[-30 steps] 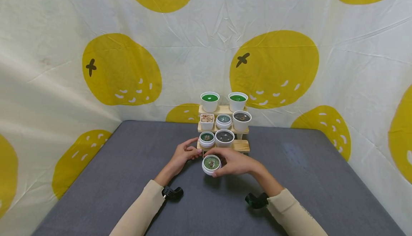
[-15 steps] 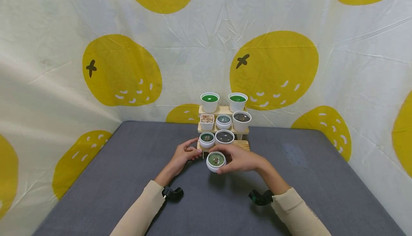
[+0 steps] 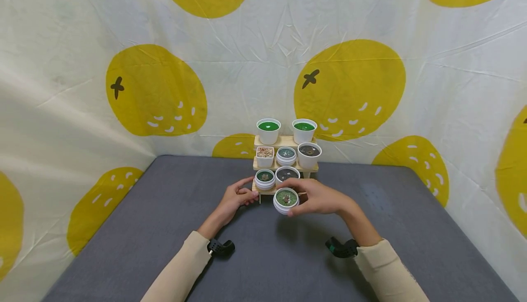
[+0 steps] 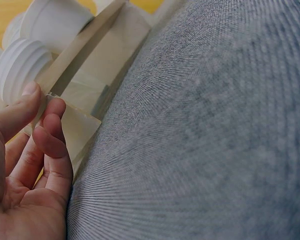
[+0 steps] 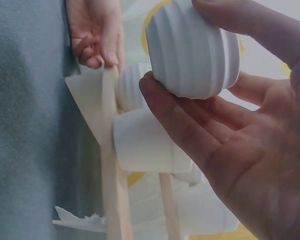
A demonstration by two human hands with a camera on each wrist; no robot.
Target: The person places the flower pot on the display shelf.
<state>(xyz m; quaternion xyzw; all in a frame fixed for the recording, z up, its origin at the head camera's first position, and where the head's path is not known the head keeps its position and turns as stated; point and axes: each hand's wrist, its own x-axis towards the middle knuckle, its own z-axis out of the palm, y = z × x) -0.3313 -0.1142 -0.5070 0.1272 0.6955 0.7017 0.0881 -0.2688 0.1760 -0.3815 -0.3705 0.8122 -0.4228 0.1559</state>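
My right hand (image 3: pixel 322 196) grips a small white ribbed pot (image 3: pixel 285 205) with a speckled green top, thumb on one side and fingers on the other. In the right wrist view the pot (image 5: pixel 190 52) is raised clear of the wooden tiered stand (image 5: pixel 116 200). With thumb above and fingers below, my left hand (image 3: pixel 234 202) pinches the left end of the stand's lowest board (image 4: pixel 65 65). On that board sit a ribbed pot (image 3: pixel 265 180) with a dark green top and a smooth white cup (image 3: pixel 287 172) with dark filling, partly hidden behind my right hand.
The middle tier carries a square cup (image 3: pixel 265 159) of pale bits, a ribbed pot (image 3: pixel 286 159) and a dark-filled cup (image 3: pixel 309 159). Two green-filled cups, left (image 3: pixel 268 136) and right (image 3: pixel 303 136), top the stand. A patterned curtain (image 3: pixel 255 64) hangs behind the grey table (image 3: pixel 185 178).
My right hand has carried the green-topped pot to the right and up, in front of the lowest board. My left hand has stayed in place on the stand.
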